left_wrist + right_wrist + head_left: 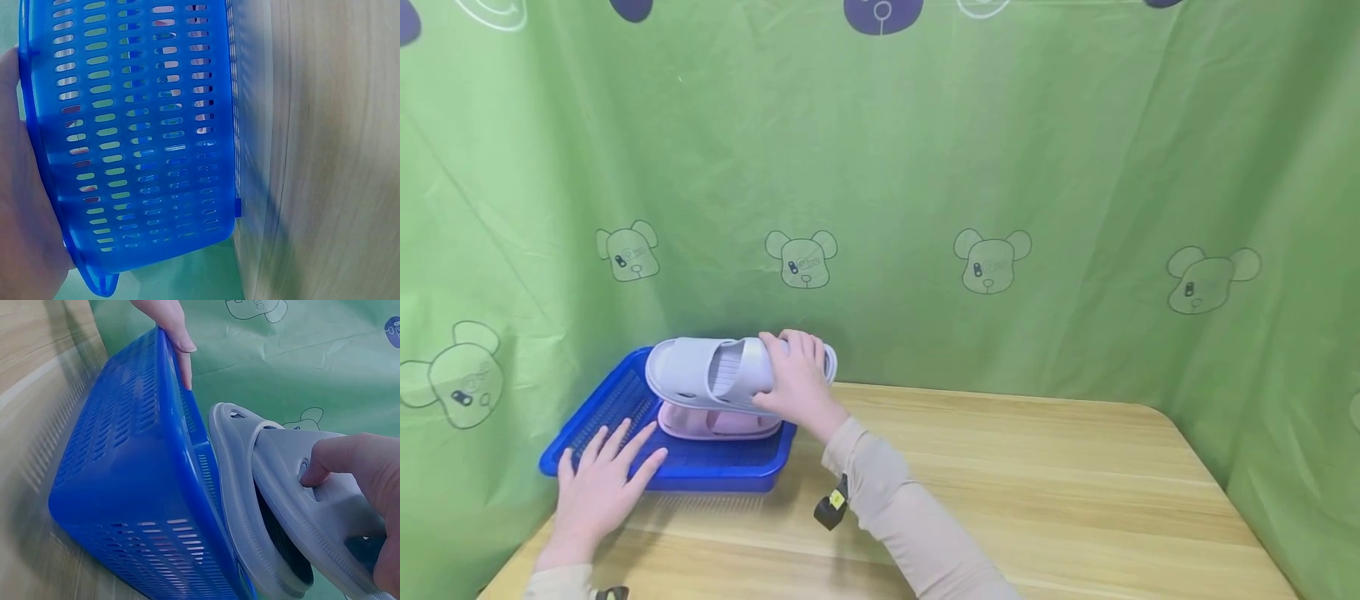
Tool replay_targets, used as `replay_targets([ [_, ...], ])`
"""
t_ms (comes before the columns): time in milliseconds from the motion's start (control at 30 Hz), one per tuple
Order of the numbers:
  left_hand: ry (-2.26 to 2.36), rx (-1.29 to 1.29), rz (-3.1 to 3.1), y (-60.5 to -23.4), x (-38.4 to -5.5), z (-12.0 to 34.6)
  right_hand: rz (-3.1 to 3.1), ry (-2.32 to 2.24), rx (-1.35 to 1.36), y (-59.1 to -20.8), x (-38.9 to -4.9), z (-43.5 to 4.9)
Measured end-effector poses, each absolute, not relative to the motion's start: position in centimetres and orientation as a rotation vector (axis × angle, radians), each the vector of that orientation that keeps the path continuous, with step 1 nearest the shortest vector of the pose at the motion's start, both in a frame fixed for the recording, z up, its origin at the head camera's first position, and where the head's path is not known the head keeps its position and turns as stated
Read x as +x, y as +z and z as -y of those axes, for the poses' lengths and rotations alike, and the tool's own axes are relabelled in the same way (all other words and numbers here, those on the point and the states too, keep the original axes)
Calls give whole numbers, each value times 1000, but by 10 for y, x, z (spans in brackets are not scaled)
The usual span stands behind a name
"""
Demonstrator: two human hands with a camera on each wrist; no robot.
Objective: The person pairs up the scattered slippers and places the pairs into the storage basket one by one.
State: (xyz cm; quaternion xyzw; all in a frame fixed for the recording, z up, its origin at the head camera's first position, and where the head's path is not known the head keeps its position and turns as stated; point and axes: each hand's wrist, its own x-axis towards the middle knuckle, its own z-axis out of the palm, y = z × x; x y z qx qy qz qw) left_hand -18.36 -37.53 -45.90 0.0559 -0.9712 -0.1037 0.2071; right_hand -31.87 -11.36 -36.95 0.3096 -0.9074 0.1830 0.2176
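Observation:
A blue perforated plastic basket stands at the left of the table. My left hand rests on its near left rim, fingers spread; the left wrist view shows the hand beside the basket rim. My right hand grips light grey slipper footwear by its right end, over the basket. In the right wrist view the thumb presses the grey upper; whether one slipper or a nested pair, I cannot tell. Beneath it lies a pink slipper in the basket, partly hidden.
The wooden table extends to the right of the basket. A green curtain with bear-face prints hangs behind and at both sides, close to the basket's back. Black straps with small devices sit on my wrists.

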Motion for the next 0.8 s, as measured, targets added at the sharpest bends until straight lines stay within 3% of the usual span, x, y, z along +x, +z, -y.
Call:
replay_targets([
  [800,-292,162,2695,-459,-186,377,2490,469,896,-383,-321,146],
])
